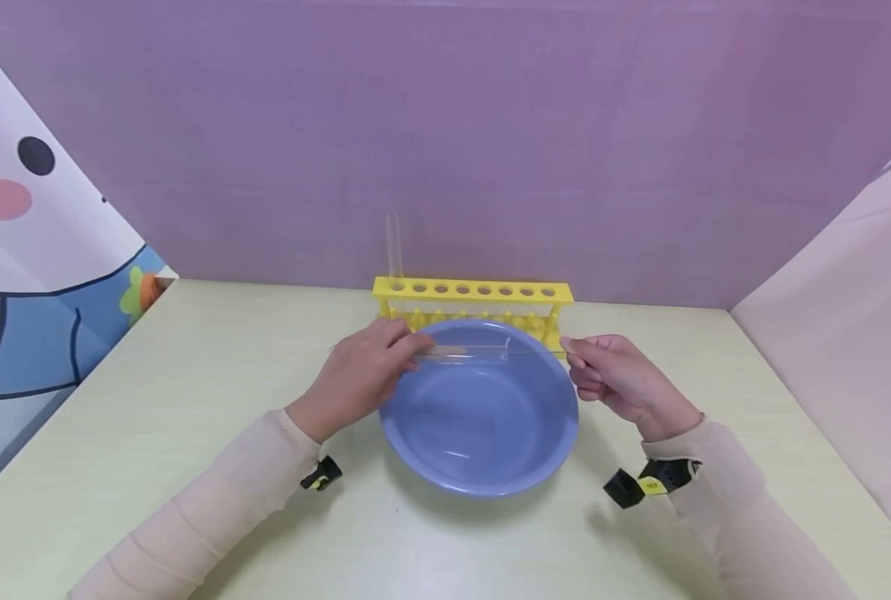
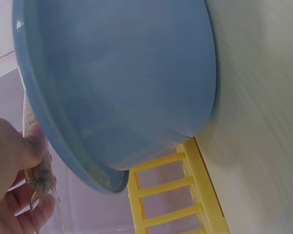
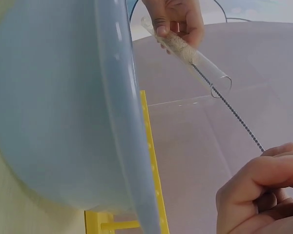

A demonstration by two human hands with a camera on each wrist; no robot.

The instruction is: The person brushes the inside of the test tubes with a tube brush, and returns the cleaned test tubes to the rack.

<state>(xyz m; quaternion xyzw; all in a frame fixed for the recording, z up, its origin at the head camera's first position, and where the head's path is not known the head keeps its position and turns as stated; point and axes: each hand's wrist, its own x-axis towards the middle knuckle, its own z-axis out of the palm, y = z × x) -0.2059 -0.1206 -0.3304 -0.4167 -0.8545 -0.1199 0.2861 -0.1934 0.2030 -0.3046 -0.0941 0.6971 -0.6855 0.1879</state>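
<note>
My left hand point(image 1: 373, 367) grips a clear glass test tube point(image 3: 212, 72) lying sideways above the far part of a blue basin point(image 1: 483, 417). Inside the tube sits the pale bristle head of a test tube brush point(image 3: 183, 50), its twisted wire handle coming out of the open end toward the right. My right hand point(image 1: 616, 375) pinches that wire near its end, just beyond the basin's right rim. In the left wrist view, thumb and fingers wrap the tube around the bristles point(image 2: 39, 175).
Behind the basin stands a yellow test tube rack point(image 1: 471, 290) with a row of holes. Another clear test tube point(image 1: 394, 246) stands upright at its left end. A purple cloth point(image 1: 445, 142) hangs along the back of the pale table point(image 1: 250, 333).
</note>
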